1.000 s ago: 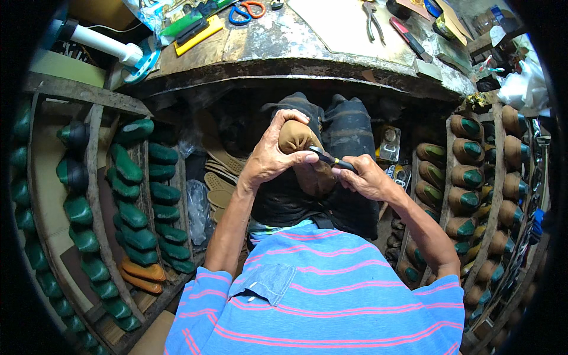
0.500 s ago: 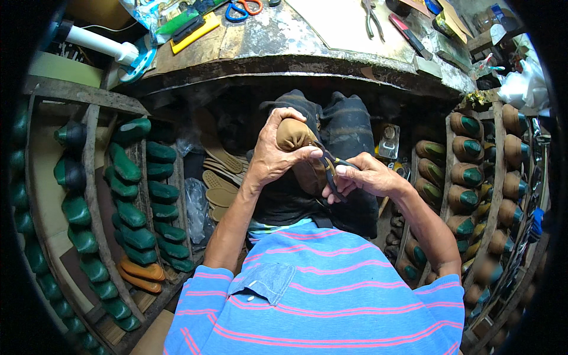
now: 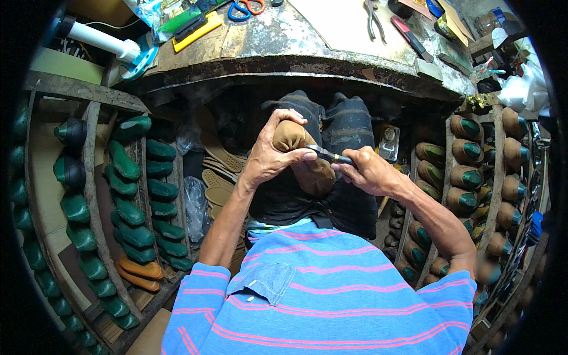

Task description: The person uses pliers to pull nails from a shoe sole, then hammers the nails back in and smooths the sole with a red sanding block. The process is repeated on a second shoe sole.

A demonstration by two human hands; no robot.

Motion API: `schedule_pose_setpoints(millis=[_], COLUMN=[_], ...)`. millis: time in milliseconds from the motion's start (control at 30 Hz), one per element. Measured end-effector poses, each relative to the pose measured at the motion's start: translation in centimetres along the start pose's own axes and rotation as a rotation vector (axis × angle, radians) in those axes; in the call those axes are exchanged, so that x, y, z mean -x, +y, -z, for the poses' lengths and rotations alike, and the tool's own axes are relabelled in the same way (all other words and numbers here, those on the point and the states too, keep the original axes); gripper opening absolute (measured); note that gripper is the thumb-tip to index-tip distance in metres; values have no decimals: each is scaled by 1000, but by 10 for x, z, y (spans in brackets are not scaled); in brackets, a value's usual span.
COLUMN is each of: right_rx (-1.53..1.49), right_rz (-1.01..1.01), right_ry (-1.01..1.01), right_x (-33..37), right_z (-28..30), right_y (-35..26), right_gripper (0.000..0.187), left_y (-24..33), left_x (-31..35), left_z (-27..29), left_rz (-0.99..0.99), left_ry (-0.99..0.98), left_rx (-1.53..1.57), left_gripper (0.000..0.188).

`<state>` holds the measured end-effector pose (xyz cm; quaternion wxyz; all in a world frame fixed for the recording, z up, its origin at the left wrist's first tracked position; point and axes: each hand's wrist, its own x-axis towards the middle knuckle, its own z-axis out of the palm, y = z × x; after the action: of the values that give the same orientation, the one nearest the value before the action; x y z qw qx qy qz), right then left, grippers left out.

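Observation:
Above my lap, my left hand (image 3: 267, 155) is wrapped round a tan shoe upper (image 3: 289, 135) that looks stretched over a last. Its material is gathered in pleats near my left thumb. More of the same brown piece (image 3: 313, 176) shows lower down, between my thighs. My right hand (image 3: 371, 171) is closed on the dark handles of a pair of pliers (image 3: 336, 158), which have yellow bands. Their metal jaws meet the upper's edge beside my left thumb; whether they pinch the material is too small to tell.
A worn workbench (image 3: 260, 44) curves ahead, with scissors (image 3: 239, 10), other pliers (image 3: 374, 22) and a red utility knife (image 3: 410, 36) on it. Racks of green shoe lasts (image 3: 134, 214) stand at left, racks of brown shoes on lasts (image 3: 466, 174) at right. Tan insoles (image 3: 220, 188) lie beside my left forearm.
The pliers have swung from pointing down toward me to lying nearly level, their jaws now at the upper's edge. My right hand has closed round the handles and its elbow has moved outward.

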<state>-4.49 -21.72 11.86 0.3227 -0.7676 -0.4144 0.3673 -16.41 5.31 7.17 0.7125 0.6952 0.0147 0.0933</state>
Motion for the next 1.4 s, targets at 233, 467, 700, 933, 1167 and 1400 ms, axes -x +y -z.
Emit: schedule_pose_setpoints(millis=[233,467,700,933,1167,1400], right_rx=[780,791,620,625,607,538], right_rz=[407,-6,-249,-319,-371,-359], right_ry=[261,-73,-93,10,143,249], right_x=[-6,68,99,101,113,126], right_z=[-16,-19,-51,-57,-70,-78], right_y=[13,-5,13,8,21,9], right_gripper=[19,14,14,20,24,27], left_y=[-2,28,24,1,-14,1], left_x=[9,52,75,80,98,117], left_z=[9,74,46,39,56,25], left_rz=[71,255,458,321,416,265], left_ry=[10,-139,-300,-105,122,335], left_rx=[216,-539,-1033,-849,-301,-666], left_gripper=[58,59,124,113,93,85])
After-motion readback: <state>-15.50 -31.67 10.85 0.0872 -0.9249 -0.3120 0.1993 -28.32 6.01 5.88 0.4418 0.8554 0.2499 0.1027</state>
